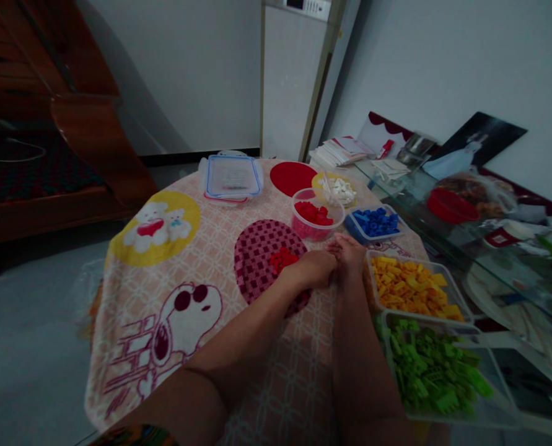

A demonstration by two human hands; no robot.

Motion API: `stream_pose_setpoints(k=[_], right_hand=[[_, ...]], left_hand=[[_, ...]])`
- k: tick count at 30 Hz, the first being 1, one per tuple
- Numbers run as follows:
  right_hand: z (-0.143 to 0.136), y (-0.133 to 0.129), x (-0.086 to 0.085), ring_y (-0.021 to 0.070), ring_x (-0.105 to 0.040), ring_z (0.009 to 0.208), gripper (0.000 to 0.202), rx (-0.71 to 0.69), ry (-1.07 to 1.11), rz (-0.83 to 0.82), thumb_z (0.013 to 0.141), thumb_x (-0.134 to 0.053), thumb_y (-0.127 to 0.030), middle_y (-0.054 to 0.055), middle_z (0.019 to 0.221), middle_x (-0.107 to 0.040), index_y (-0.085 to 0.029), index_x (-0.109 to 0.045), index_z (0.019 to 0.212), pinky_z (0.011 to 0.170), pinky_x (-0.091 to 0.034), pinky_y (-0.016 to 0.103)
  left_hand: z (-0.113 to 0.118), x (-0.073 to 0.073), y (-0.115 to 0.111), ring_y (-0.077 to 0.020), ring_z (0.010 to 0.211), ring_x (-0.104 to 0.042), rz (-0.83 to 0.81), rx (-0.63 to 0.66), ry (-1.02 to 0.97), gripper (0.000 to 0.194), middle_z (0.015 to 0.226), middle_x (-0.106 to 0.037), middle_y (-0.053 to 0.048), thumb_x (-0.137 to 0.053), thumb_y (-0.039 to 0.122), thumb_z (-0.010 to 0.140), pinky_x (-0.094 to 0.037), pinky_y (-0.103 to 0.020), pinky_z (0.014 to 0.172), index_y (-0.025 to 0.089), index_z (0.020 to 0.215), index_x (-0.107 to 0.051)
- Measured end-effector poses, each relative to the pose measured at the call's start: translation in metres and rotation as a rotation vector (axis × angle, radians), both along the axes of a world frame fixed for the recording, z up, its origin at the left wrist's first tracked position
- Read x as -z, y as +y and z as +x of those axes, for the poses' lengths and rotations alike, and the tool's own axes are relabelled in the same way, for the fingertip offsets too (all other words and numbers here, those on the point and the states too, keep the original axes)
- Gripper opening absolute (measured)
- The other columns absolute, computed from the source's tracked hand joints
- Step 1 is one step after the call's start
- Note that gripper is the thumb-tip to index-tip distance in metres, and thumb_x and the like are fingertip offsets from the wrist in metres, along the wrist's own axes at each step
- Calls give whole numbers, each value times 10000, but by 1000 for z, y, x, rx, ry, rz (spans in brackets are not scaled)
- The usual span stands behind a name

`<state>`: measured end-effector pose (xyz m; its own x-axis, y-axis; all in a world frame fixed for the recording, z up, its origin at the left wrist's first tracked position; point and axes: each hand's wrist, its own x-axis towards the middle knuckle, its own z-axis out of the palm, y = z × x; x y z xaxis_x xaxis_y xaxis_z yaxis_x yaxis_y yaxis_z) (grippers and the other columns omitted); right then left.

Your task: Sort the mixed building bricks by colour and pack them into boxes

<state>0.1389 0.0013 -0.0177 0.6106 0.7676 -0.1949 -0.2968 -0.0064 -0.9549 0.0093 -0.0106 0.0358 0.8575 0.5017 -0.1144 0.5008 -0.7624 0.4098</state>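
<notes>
Red plastic pieces (282,259), heaped on the cloth-covered tabletop (219,232) near the left grip (321,269), should be light, stiff and slightly slick, best pinched by their edges; whether that or the right grip (350,253) closes on one, I cannot tell.

Bears on printed tablecloth (220,241) a round tub (309,231) of red pieces (315,214), box (358,231) of blue pieces (376,221) right of it, stacked lids (233,176) left.

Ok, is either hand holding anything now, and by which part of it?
It cannot be told: the left hand and right hand meet near the round tub, and no held thing shows clearly.
</notes>
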Motion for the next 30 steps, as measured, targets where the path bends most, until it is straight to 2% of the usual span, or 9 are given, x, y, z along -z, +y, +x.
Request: stream_pose_setpoints(k=[7, 15, 22, 26, 30], right_hand=[[0, 0, 1, 129, -590, 412, 110, 9, -23, -7, 694, -733, -235, -26, 491, -642, -176, -653, 739, 409, -452, 206], [0, 0, 0, 132, -580, 407, 56, 7, -18, -15, 686, -679, -202, -25, 492, -651, -179, -655, 731, 417, -455, 213], [-3, -2, 0, 122, -582, 413, 64, 23, -18, 16, 669, -664, -187, -29, 493, -649, -171, -659, 731, 425, -453, 202], [-4, -2, 0, 123, -583, 417, 66, 16, -37, 26, 678, -659, -206, -33, 500, -650, -179, -663, 739, 423, -464, 206], [-4, -2, 0, 129, -586, 402, 51, 10, -33, 17, 703, -659, -211, -37, 496, -646, -186, -654, 748, 403, -460, 208]], left_hand=[[-3, 8, 11, -191, 708, -688, -54, 45, -101, 194, 767, -772, -74, -732, 5, 665, -476, -267, 668, 158, 757, -807], [-7, 2, 10, -152, 558, -588, -75, 62, -65, 220, 613, -695, -40, -645, -21, 682, -411, -271, 599, 153, 658, -777], [-14, 4, 19, -123, 637, -621, -77, 28, -214, 267, 705, -741, -3, -625, -7, 673, -431, -228, 643, 196, 717, -794], [-23, 3, 30, -126, 682, -646, -134, -65, -358, 264, 736, -757, -14, -610, 17, 708, -464, -229, 704, 180, 763, -810], [-29, -1, 39, -115, 665, -635, -165, -294, -643, 302, 753, -757, -16, -594, 49, 744, -488, -224, 696, 162, 901, -826]])
